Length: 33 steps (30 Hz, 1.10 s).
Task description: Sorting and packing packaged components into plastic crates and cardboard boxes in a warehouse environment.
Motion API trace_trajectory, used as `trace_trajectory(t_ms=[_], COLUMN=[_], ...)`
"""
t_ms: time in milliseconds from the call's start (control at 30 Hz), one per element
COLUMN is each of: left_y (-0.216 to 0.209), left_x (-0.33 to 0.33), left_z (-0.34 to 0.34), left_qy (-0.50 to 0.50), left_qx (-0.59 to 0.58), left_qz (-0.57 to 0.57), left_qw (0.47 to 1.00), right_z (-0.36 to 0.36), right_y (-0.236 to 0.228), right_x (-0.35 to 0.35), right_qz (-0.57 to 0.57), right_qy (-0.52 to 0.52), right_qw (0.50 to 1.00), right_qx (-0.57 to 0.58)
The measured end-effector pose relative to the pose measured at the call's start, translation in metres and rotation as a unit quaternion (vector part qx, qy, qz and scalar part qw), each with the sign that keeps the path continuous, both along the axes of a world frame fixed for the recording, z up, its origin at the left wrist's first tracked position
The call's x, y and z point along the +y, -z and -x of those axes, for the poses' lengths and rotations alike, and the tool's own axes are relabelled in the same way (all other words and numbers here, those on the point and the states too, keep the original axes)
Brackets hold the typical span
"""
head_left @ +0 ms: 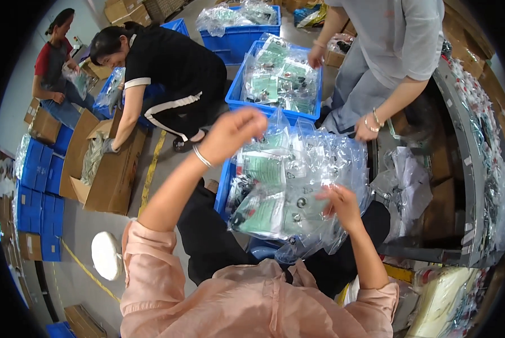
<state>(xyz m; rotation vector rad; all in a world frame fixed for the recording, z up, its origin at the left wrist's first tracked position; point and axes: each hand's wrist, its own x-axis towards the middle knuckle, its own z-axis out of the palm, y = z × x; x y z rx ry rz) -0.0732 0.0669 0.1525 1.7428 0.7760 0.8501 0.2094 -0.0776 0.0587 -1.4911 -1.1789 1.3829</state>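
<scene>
My left hand (236,130) is raised with its fingers closed on the top edge of a large clear plastic bag (297,186). The bag holds several small clear packets with green paper cards and small metal parts. My right hand (340,204) presses against the lower right side of the bag, fingers spread on the plastic. The bag hangs over a blue crate (225,186) that stands in front of my knees. A bracelet circles my left wrist.
A second blue crate (236,93) full of the same packets stands beyond. A person in grey (387,50) stands at the right by a grey bench (461,169). A person in black (162,79) bends over an open carton (108,174). Blue crates are stacked at the left.
</scene>
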Motion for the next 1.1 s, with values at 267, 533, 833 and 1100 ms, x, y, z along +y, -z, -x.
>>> trace_trajectory(t_ms=[267, 533, 833, 1100], left_y=[0.246, 0.298, 0.287, 0.223], left_x=[-0.062, -0.052, -0.108, -0.160], left_z=[0.046, 0.044, 0.021, -0.010], left_qy=[0.049, -0.007, -0.168, -0.273], left_qx=[0.474, 0.530, 0.278, 0.192], left_qz=[0.099, 0.117, 0.053, -0.161], left_qw=[0.874, 0.840, 0.944, 0.929], right_z=[-0.031, 0.042, 0.116, 0.161], right_y=[0.047, 0.052, 0.216, 0.119], right_x=[-0.042, -0.030, -0.001, 0.019], right_qz=[0.074, -0.003, -0.078, 0.133], right_qy=[0.061, -0.196, -0.238, -0.138], right_qw=[0.995, 0.959, 0.968, 0.905], right_qx=[0.008, -0.203, 0.018, 0.380])
